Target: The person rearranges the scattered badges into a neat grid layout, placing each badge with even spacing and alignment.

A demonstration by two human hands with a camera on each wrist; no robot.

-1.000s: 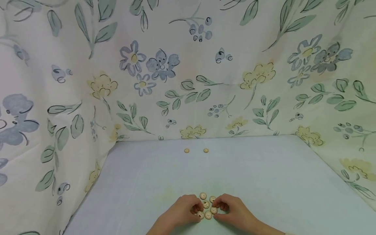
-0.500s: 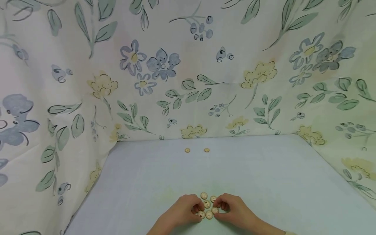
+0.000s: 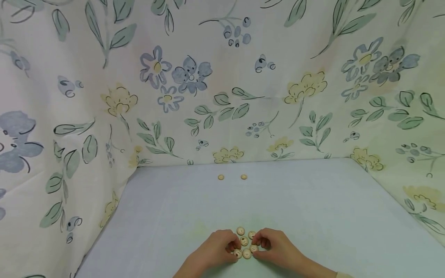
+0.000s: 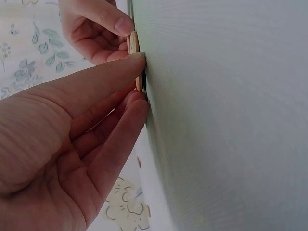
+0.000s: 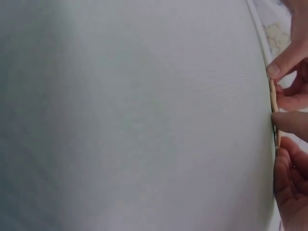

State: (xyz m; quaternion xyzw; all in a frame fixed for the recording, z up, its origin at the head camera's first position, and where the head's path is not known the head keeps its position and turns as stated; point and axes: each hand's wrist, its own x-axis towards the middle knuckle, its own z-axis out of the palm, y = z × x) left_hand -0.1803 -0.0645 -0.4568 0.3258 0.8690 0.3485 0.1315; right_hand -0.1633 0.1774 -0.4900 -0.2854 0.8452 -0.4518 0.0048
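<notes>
Several round, pale wooden buttons lie grouped flat on the table in the head view, some bearing dark printed marks. My left hand [image 3: 216, 249] reaches in from the left and pinches the lower-left button [image 3: 238, 253] between thumb and fingers. From the other side my right hand [image 3: 279, 249] has thumb and fingertips at opposite edges of the rightmost button [image 3: 254, 248]. Between these two sits the bottom button [image 3: 247, 253]. Above them are a middle button [image 3: 244, 241], a top button [image 3: 240, 231] and an upper-right button [image 3: 252, 234], partly covered by my right fingers.
Two more buttons lie apart toward the back of the pale table [image 3: 167, 208], a left one [image 3: 221, 177] and a right one [image 3: 244, 177]. A flower-printed cloth [image 3: 208, 127] hangs behind the table and along both its sides.
</notes>
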